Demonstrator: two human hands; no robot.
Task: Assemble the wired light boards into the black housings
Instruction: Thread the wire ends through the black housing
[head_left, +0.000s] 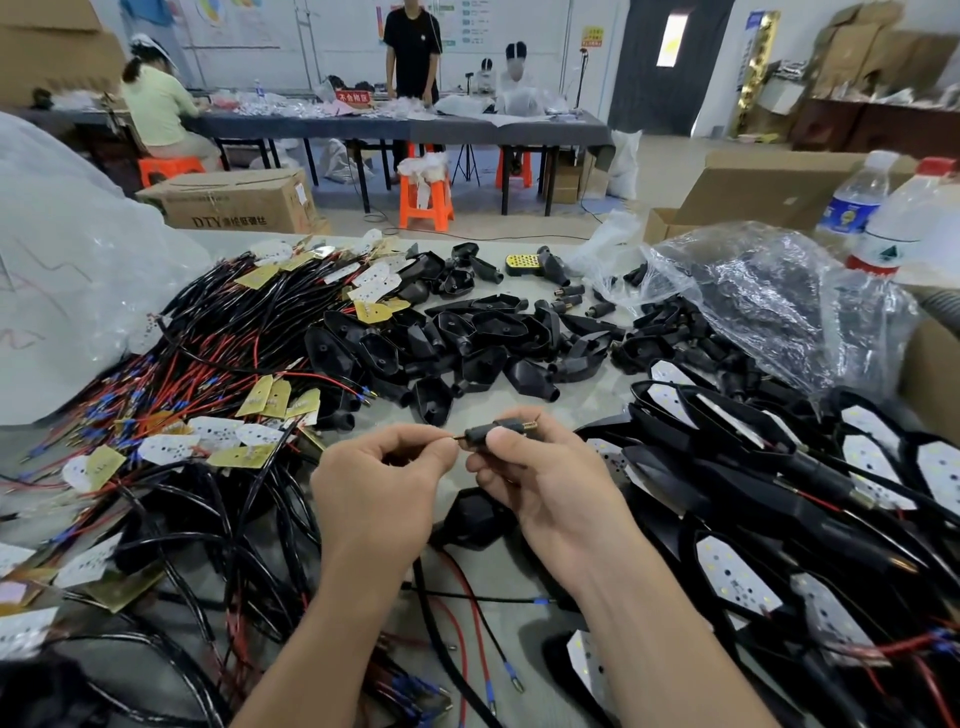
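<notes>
The right hand (545, 483) holds a small black stem (496, 432) between the thumb and fingers. A little gold screw end sticks out of the stem on its right side. The left hand (384, 478) is pinched shut on a thin gold wire tip (453, 438) right at the left end of the stem. Both hands are up above the bench (519, 410), close together, with their fingertips almost touching.

Just under the right hand lies one black housing (475, 517). Red and black wires run from under the hands toward the near edge of the bench.

On the left is a big messy pile of wired light boards (218, 384), with black, red and blue-tipped wires and small white and yellow boards. Behind the hands, in the middle of the bench, is a heap of empty black housings (467, 343). On the right are finished lights (779, 467), black shells with white boards inside. Behind them is a clear plastic bag (753, 291) with more black parts in it. Two water bottles (883, 208) stand at the far right, beside a cardboard box (753, 187).

Farther back, people work at a long table (405, 127) with orange stools (423, 200) near it.
</notes>
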